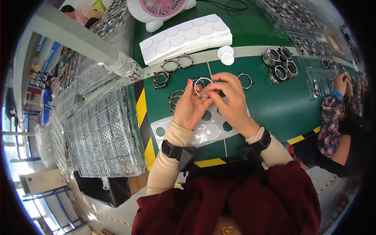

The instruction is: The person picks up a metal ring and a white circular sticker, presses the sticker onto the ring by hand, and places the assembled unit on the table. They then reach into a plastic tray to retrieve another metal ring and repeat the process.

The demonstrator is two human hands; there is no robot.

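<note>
Over the green desk, nearer its front edge, your left hand and right hand are pinching a thin silver metal ring, probably light, stiff and slippery, best held by its rim.

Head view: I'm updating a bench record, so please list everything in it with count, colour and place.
Held ring: one, silver, at the fingers
Loose rings: several, silver and dark, around the hands
Ring stacks: four, silver and black, table's right
Holed sheet: one, whitish, beneath the hands
Discs: at least two, white, beyond the hands
Disc sheets: one pile, white, beyond the loose rings
Fan: one, white and pink, top
Cable: one, black, top
Clear trays: many, transparent, left
Parts trays: several, mixed colours, upper right
Table: one, green, centre
Post: one, pale, upper left
Other people: at least two, right and upper left
Background clutter: too small to count
Wristbands: two, black, wrists
Left hand: one, red nail, centre
Right hand: one, red nail, centre
</note>
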